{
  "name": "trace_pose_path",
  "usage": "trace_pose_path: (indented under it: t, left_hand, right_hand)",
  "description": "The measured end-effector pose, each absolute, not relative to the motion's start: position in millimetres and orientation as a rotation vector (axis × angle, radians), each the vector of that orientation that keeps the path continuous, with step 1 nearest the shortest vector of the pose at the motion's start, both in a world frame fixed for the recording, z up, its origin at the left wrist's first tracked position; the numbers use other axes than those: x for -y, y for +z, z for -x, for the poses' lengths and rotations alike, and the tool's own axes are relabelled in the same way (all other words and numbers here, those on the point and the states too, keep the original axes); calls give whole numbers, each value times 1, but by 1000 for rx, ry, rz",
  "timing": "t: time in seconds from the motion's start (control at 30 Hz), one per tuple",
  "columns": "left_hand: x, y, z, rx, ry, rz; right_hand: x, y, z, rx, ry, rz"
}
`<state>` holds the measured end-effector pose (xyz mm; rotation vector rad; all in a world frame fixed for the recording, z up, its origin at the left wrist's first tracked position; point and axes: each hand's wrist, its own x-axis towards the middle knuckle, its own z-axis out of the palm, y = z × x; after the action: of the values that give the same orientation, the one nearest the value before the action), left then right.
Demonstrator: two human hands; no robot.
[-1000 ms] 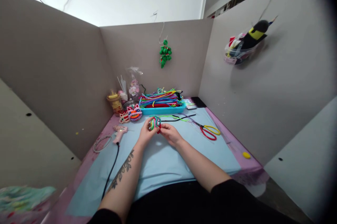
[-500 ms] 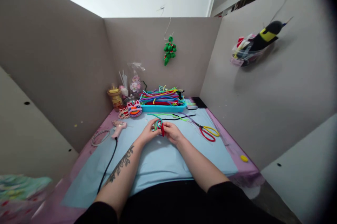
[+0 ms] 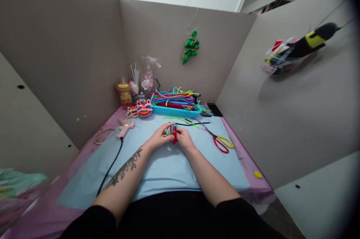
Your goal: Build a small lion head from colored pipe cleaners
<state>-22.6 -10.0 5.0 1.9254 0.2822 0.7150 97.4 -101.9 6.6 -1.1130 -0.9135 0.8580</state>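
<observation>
Both my hands meet over the light blue mat [image 3: 168, 171] at the middle of the table. My left hand [image 3: 159, 138] and my right hand [image 3: 184, 141] are closed around a small coiled pipe-cleaner piece [image 3: 172, 132] in green, blue and red. A red loop of it sticks out between the fingers. Loose green and black pipe cleaners [image 3: 185, 122] lie just beyond the hands.
A turquoise tray of coloured pipe cleaners [image 3: 176, 105] stands at the back. Red and yellow scissors [image 3: 222, 142] lie to the right. A pink glue gun [image 3: 125, 127] with a black cord, a wire ring [image 3: 104, 135] and finished craft faces [image 3: 140, 110] sit to the left. Grey partition walls enclose the table.
The head camera has tilted and shifted, so the scene sits lower left. My hands have closed tighter together on the coiled piece, with the red loop now upright between them.
</observation>
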Motion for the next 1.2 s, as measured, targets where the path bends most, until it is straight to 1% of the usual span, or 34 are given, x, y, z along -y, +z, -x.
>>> trace_pose_path:
  t: [0.1,0.4,0.6,0.73,0.83,1.0,1.2]
  left_hand:
    - [14,8,23,-287,695,-1913]
    - [20,20,27,-222,765,-1990]
    - [20,20,27,-228,776,-2029]
    - [20,18,27,-316,884,-2122]
    - [19,17,27,-374,971,-2211]
    - [18,15,28,-392,984,-2313]
    - [17,11,26,-433,927,-2340]
  right_hand:
    - [102,5,-99,935,774,1165]
    - [105,7,-95,975,707,1211]
    - [103,5,-99,890,763,1214]
    - [106,6,-103,805,544,1248]
    - [113,10,-102,910,406,1236]
    - [118,15,-95,1149,495,1206]
    - [116,21,-101,1022,563,1163]
